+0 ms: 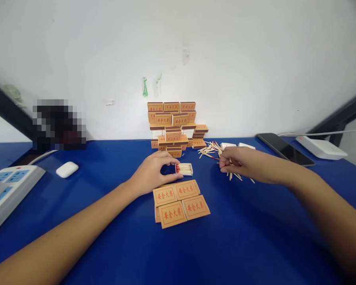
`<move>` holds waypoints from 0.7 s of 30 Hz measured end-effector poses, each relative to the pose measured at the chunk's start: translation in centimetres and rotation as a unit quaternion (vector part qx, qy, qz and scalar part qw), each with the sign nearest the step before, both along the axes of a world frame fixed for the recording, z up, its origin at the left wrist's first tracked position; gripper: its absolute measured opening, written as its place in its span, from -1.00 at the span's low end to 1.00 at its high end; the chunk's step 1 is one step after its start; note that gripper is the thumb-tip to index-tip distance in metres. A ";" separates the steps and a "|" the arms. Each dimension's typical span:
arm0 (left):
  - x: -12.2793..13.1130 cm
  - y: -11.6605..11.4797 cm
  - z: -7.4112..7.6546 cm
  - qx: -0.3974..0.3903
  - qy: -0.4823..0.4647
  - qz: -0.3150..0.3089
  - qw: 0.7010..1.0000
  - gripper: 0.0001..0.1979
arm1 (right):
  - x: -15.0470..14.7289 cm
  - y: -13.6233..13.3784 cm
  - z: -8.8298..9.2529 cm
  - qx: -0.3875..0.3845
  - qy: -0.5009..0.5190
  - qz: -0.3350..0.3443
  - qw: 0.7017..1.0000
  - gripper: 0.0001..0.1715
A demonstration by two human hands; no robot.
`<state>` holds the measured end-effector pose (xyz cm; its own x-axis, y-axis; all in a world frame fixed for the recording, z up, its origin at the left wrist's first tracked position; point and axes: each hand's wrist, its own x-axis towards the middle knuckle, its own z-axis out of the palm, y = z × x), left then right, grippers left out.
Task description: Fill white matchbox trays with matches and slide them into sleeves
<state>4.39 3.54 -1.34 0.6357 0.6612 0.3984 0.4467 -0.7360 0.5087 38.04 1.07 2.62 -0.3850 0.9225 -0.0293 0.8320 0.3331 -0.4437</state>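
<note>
While your left hand (154, 170) pinched open matchbox tray (184, 169), your right hand (235, 160) gripped loose matches (210, 149) right of tray; better aligned heads first.

1. Tray (184, 169) of matches lies mid-table (249, 237), left hand (154, 171) touching it.
2. Four matchboxes (180, 202) lie just before the tray.
3. Matchbox stack (174, 126) stands behind, at the wall.
4. Loose matches (210, 149) lie right of the tray, under the right hand (239, 162).
5. Phone (284, 149) far right; mouse (67, 169) and power strip (8, 190) left.
</note>
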 end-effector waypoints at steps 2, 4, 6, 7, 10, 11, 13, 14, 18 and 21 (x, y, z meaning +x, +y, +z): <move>0.0 0.0 0.0 -0.002 0.000 0.001 1.000 -0.72 | 0.2 0.0 0.1 -0.001 0.007 0.010 1.000 -0.71; -0.1 0.1 0.0 -0.003 0.004 0.000 1.000 -0.71 | 0.3 -0.1 0.2 -0.022 0.001 0.013 1.000 -0.71; -0.1 0.1 -0.1 0.000 0.009 -0.002 1.000 -0.70 | 0.2 -0.3 0.2 -0.045 -0.014 0.009 0.999 -0.72; -0.2 0.1 -0.1 0.002 0.011 -0.003 1.000 -0.69 | 0.0 -0.4 0.3 -0.048 -0.020 0.005 0.999 -0.72; -0.2 0.1 -0.1 0.004 0.011 -0.004 1.000 -0.69 | -0.8 -0.6 0.6 -0.021 -0.016 0.004 1.000 -0.68; -0.2 0.1 -0.1 0.004 0.009 -0.005 1.000 -0.69 | -1.2 -0.7 0.7 -0.009 -0.002 0.003 1.000 -0.66; -0.2 0.1 -0.1 0.004 0.006 -0.007 1.000 -0.70 | -2.3 -0.9 1.0 0.009 0.048 -0.010 0.999 -0.63; -0.2 0.1 -0.1 0.004 0.006 -0.007 1.000 -0.70 | -2.9 -0.9 1.0 0.016 0.082 -0.022 0.996 -0.63; -0.1 0.1 0.0 0.002 0.006 -0.002 1.000 -0.70 | -5.6 -1.2 0.3 0.046 0.226 -0.057 0.971 -0.64; -0.2 0.0 0.0 0.001 0.003 -0.004 1.000 -0.69 | -7.1 -1.3 -0.6 0.060 0.266 -0.054 0.961 -0.61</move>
<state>4.22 3.58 -1.34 0.6436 0.6556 0.3948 0.4442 -0.7401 0.5049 30.96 -0.21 2.00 -0.2180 0.9422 0.2543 0.5301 0.3331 -0.7798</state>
